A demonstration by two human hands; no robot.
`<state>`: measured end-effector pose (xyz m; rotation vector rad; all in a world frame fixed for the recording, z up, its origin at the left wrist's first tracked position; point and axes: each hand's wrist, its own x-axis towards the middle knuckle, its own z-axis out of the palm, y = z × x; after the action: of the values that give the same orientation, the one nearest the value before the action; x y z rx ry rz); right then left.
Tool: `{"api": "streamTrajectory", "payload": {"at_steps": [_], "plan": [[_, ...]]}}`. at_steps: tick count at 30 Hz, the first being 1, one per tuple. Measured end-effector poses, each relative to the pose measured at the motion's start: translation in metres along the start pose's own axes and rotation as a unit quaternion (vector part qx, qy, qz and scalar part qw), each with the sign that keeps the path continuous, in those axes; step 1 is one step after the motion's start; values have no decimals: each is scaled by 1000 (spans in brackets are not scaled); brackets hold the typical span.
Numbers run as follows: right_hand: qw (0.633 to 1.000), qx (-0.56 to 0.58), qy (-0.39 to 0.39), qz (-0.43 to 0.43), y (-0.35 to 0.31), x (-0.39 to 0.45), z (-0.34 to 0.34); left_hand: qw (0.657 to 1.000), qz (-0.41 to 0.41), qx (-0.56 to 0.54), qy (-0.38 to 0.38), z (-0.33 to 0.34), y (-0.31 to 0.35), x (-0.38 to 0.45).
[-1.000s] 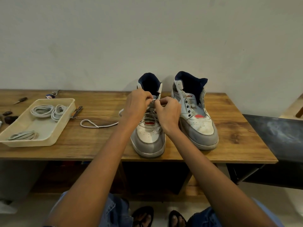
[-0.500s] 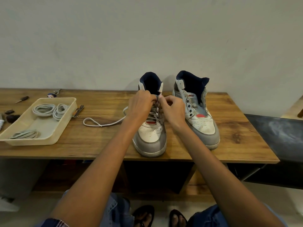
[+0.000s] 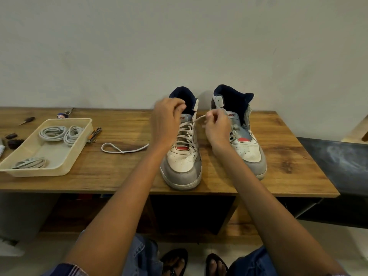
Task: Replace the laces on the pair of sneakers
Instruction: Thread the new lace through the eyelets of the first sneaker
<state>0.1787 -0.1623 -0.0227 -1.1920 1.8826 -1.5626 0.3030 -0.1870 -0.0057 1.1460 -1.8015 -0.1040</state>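
since the earlier frame the right hand [image 3: 216,127] has drawn away from the left hand [image 3: 166,121], pulling a white lace [image 3: 199,118] taut out of the left sneaker [image 3: 184,156] at frame centre. left fingers curl at the collar, grip unclear; right fingers pinch the lace end, so lacing looks nearly done there, while the right sneaker [image 3: 244,140] has bare eyelets.

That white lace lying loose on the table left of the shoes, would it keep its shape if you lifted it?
Probably not. The white lace lies in a limp loop on the table, so it looks floppy and would likely dangle. It seems thin, so probably very light. Its far end runs behind the left hand, so lifting may tug the left sneaker.
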Motion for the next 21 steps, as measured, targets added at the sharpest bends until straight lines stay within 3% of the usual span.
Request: {"api": "streamTrajectory", "payload": {"at_steps": [3,5,7,8,10,12,13,15,17,18,20,21], "plan": [[980,179,88,-9,-23,12,-26,997,-49,-34,48,-5,-11,6],[940,332,81,-10,-42,13,-44,994,-72,-67,41,-4,-14,7],[934,353,41,-30,-55,9,-53,994,-78,-75,23,-1,-14,7],[960,276,22,-54,-56,9,-52,994,-80,-75,17,1,-14,7],[990,-17,-32,-139,-48,7,-43,992,-92,-86,23,1,-16,8],[941,-272,-105,-169,-29,3,-28,989,-103,-101,36,0,-19,10],[918,-338,-136,-156,-20,1,-21,988,-105,-103,35,0,-20,11],[907,-358,-177,-132,-10,0,-12,988,-106,-104,29,-2,-22,12],[936,-278,-170,-134,-15,2,-16,988,-109,-107,25,-4,-23,12],[959,-206,-123,-149,-22,5,-22,988,-110,-108,24,-4,-23,11],[985,8,43,-170,-45,10,-41,988,-111,-109,22,-5,-24,11],[965,131,131,-187,-57,12,-54,987,-111,-112,21,-5,-24,11]]}}
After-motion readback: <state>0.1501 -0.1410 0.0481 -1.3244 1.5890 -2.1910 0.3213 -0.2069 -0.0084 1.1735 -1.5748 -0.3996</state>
